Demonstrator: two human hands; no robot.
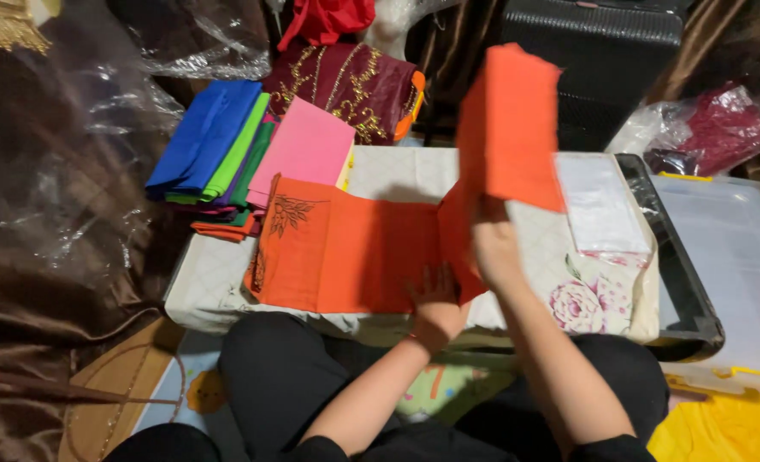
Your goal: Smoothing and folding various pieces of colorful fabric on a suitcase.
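A long orange cloth (345, 252) with a dark leaf print at its left end lies across a white floral-covered board (602, 291). My left hand (435, 299) presses flat on the cloth near its near edge, fingers spread. My right hand (493, 244) grips the right end of the same cloth and holds that flap (510, 128) upright above the board.
A stack of folded cloths, blue (204, 133), green (239, 154) and pink (307, 150), sits at the board's far left. A maroon gold-embroidered fabric (345, 81) lies behind. A clear plastic bin (730, 257) stands right, a black case (602, 60) beyond, yellow cloth (726, 428) near right.
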